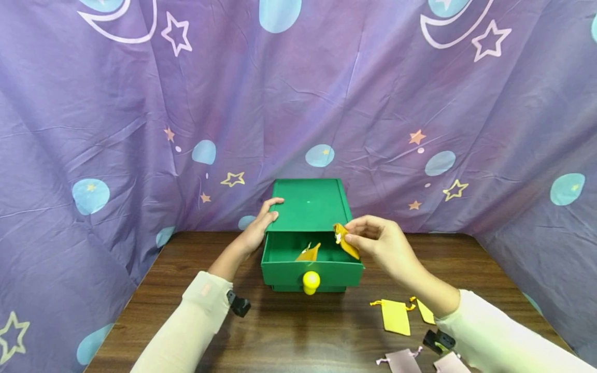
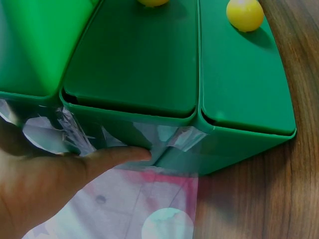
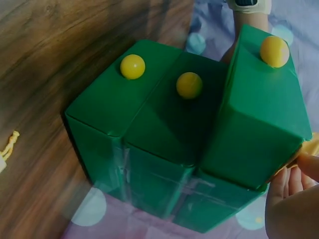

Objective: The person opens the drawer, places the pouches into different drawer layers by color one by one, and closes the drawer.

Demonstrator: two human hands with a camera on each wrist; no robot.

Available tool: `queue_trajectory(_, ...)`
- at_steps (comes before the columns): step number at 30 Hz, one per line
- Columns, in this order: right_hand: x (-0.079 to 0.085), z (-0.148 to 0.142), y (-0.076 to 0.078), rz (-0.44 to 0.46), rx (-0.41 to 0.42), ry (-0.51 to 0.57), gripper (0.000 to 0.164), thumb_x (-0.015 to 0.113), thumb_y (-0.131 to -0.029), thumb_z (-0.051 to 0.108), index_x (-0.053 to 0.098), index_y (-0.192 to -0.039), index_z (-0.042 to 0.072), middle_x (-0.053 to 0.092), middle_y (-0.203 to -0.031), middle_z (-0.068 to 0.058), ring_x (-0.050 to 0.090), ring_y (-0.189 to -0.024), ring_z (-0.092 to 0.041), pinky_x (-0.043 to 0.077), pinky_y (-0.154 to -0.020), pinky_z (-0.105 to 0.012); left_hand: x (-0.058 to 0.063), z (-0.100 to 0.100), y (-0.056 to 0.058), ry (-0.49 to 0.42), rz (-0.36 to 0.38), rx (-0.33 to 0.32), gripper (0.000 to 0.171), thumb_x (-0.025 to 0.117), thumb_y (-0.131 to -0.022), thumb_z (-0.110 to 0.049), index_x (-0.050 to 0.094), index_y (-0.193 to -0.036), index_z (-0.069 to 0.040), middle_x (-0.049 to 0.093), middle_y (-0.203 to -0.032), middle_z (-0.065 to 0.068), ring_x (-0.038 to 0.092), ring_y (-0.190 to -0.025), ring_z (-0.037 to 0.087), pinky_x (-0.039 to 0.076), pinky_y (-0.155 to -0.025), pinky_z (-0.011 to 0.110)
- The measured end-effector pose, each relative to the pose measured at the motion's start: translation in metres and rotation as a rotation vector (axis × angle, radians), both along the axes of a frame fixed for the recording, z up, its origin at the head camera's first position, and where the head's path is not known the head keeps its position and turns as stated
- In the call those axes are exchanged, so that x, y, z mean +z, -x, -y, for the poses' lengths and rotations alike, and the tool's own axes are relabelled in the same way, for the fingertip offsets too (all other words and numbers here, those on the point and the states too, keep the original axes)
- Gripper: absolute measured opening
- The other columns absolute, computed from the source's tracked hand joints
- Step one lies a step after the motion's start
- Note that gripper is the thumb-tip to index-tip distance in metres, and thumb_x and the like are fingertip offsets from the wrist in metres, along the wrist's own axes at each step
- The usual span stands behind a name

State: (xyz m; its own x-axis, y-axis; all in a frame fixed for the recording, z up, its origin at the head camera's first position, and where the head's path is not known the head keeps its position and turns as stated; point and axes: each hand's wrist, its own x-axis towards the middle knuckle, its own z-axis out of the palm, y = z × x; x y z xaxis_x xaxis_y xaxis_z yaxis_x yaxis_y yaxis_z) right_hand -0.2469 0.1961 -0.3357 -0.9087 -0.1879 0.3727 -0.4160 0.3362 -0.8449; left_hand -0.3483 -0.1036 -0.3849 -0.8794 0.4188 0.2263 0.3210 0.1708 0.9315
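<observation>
A green drawer cabinet [image 1: 308,204] stands on the table, its top drawer [image 1: 284,274] pulled out by a yellow knob [image 1: 311,282]. My right hand [image 1: 389,243] pinches an orange-yellow drawstring pouch [image 1: 347,246] between thumb and fingers, at the drawer's right side. Inside the drawer, partly hidden by its front, is another orange-yellow pouch [image 1: 308,254]. My left hand [image 1: 255,230] rests against the cabinet's left side, fingertips on the top edge. In the left wrist view its thumb [image 2: 117,157] lies extended along the taped side.
Below the open drawer, two lower drawers [image 3: 162,119] are closed. Two yellow pouches [image 1: 395,317] lie on the brown wooden table [image 1: 270,331], right of the cabinet. Nearer the front edge are two pink pouches [image 1: 403,361]. A purple curtain [image 1: 298,103] hangs behind.
</observation>
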Motion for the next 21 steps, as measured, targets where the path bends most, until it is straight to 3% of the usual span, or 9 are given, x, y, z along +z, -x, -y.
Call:
queue_trajectory(5, 0.001, 0.013, 0.004, -0.029, 0.019, -0.071, 0.016, 0.078, -0.089, 0.002, 0.074, -0.104, -0.001, 0.076, -0.094, -0.013, 0.07, -0.079, -0.01, 0.056, -0.07, -0.023, 0.001, -0.001, -0.002, -0.01, 0.004, 0.005, 0.051, 0.033, -0.108, -0.024, 0.028, -0.157, -0.014, 0.018, -0.166, 0.018, 0.019, -0.149, 0.036, 0.013, -0.123, 0.056)
queue_trajectory(13, -0.004, 0.029, 0.005, -0.148, -0.015, -0.238, 0.013, 0.081, -0.086, 0.004, 0.078, -0.098, 0.009, 0.079, -0.094, -0.002, 0.073, -0.082, -0.013, 0.058, -0.073, -0.025, 0.001, -0.001, -0.003, -0.01, 0.006, 0.009, 0.05, 0.033, -0.108, -0.024, 0.028, -0.157, -0.014, 0.017, -0.166, 0.017, 0.019, -0.149, 0.036, 0.014, -0.123, 0.057)
queue_trajectory(21, -0.004, 0.031, 0.005, -0.178, -0.029, -0.281, 0.017, 0.082, -0.085, 0.003, 0.078, -0.101, 0.007, 0.079, -0.097, -0.004, 0.076, -0.089, -0.018, 0.061, -0.078, -0.031, 0.0, 0.0, -0.003, 0.004, 0.002, 0.006, 0.051, 0.032, -0.108, -0.027, 0.028, -0.158, -0.016, 0.013, -0.169, 0.016, 0.014, -0.153, 0.037, 0.009, -0.122, 0.061)
